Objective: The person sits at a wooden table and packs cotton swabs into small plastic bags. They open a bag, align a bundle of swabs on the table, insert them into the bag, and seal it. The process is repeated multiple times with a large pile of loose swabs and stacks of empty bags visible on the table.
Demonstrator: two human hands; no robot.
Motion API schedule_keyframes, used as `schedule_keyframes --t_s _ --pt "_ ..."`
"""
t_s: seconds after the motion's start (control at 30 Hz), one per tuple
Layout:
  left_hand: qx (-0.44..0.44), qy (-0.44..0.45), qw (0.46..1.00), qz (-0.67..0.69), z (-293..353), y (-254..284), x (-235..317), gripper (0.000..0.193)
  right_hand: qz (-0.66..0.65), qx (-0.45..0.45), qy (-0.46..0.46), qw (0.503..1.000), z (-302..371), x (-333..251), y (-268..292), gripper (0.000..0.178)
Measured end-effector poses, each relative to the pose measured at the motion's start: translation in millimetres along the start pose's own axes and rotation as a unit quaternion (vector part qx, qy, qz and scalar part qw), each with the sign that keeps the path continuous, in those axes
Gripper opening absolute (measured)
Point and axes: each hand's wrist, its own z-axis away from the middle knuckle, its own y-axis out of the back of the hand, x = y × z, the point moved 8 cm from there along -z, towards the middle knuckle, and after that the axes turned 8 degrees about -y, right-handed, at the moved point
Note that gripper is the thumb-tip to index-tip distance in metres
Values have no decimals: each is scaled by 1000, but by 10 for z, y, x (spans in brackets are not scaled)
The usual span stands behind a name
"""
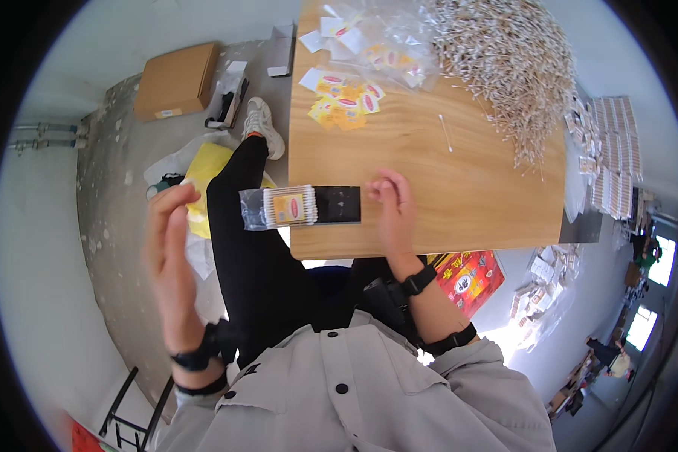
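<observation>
A pack of cotton swabs (303, 206) with a yellow card lies partly in a clear plastic bag (253, 209). It rests on a flat black strip (339, 205) that juts over the left edge of the wooden table (467, 203). Left of the pack, and apart from it, my left hand (170, 241) hovers with its fingers stretched out and bent forward, nothing visible in them. My right hand (393, 215) is over the table just right of the strip, fingers loosely curled and slightly apart, holding nothing that I can see.
A large heap of loose cotton swabs (508, 68) covers the far right of the table. Yellow cards (345, 102) and clear bags (399, 38) lie at its far left; one swab (445, 132) lies alone. Finished-looking packs (618, 151) sit beyond the right edge. A cardboard box (177, 81) stands on the floor.
</observation>
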Motion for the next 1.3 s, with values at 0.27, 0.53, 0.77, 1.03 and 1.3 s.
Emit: schedule_keyframes --t_s 0.27,0.53,0.77,1.03,1.3 --pt "-192 -209 866 412 322 -500 2151 33 -24 103 -12 994 -256 -31 879 23" --pt "-336 -208 717 575 230 -1235 2656 40 -25 92 -27 995 -262 45 1083 23" --pt "-286 -242 738 562 102 -1473 2658 26 87 161 70 981 -646 23 1397 29" --pt "-220 -169 778 564 -137 -1636 2494 5 366 172 117 907 -1053 -585 1254 27" --pt "-135 -293 797 512 -345 -1890 2304 10 303 81 95 945 -1278 -472 1414 28"
